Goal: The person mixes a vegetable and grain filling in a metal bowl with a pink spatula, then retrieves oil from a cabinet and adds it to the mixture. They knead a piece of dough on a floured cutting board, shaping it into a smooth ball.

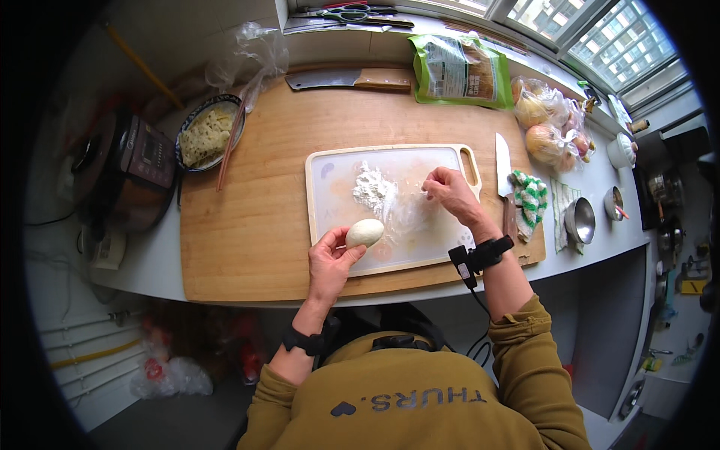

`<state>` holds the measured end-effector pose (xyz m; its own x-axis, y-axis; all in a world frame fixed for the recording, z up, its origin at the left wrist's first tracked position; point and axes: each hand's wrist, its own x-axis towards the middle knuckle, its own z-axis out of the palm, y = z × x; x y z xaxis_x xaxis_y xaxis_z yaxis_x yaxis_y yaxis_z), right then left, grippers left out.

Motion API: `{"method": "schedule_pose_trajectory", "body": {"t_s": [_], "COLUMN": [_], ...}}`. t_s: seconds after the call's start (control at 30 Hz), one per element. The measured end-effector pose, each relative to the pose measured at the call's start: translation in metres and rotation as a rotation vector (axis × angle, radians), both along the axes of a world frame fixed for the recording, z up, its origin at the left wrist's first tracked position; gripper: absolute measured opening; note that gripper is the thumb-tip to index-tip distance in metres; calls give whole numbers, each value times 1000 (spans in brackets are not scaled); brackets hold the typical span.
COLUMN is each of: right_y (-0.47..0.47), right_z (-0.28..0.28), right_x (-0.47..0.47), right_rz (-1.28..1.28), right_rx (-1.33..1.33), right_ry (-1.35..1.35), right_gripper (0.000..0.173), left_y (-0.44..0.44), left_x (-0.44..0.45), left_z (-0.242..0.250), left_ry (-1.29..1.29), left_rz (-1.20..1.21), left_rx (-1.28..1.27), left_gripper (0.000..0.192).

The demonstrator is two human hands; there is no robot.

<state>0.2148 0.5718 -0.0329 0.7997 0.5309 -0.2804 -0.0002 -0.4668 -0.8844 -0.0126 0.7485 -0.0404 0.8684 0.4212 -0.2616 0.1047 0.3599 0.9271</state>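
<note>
My left hand [331,257] holds a smooth, pale, egg-shaped dough ball [365,233] between thumb and fingers, above the near left part of a white plastic cutting board [337,264] with a beige rim. Over the board's right half is my right hand [448,190], its fingertips drawn together. Whether a pinch of flour is between them is too small to tell. A heap of white flour [373,189] lies on the board between the two hands, with a thin dusting spread to its right.
A large wooden board [247,236] lies underneath. On it are a cleaver [349,80], a knife [504,169], a green-and-white cloth [529,202] and a green food pouch [462,70]. Chopsticks [229,149] rest on a bowl of food [205,138] beside an electric cooker [126,166]. Bagged fruit [548,121] and a metal bowl [580,220] stand right.
</note>
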Motion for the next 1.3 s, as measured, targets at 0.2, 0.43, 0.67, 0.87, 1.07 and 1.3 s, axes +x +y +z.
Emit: {"method": "schedule_pose_trajectory", "body": {"t_s": [0.2, 0.43, 0.67, 0.87, 1.07, 1.3], "right_y": [-24, -41, -41, -45, -53, -55], "right_z": [8, 10, 11, 9, 8, 8], "right_x": [-4, 5, 1, -1, -1, -1], "right_rz": [-253, -273, -275, -283, -285, -294], "right_rx": [271, 279, 373, 411, 440, 468], "right_ry": [263, 175, 334, 383, 431, 431], "right_gripper": [9, 15, 14, 13, 15, 16], "left_y": [-8, -15, -24, -40, -44, -51], "left_x": [22, 41, 63, 84, 94, 95], "left_z": [-2, 4, 5, 3, 5, 3], "left_ry": [15, 56, 66, 51, 45, 1], "left_rz": [-101, -139, -164, -193, -193, -125], "left_rx": [69, 146, 284, 443, 726, 1115], "left_gripper": [33, 31, 32, 34, 36, 35]}}
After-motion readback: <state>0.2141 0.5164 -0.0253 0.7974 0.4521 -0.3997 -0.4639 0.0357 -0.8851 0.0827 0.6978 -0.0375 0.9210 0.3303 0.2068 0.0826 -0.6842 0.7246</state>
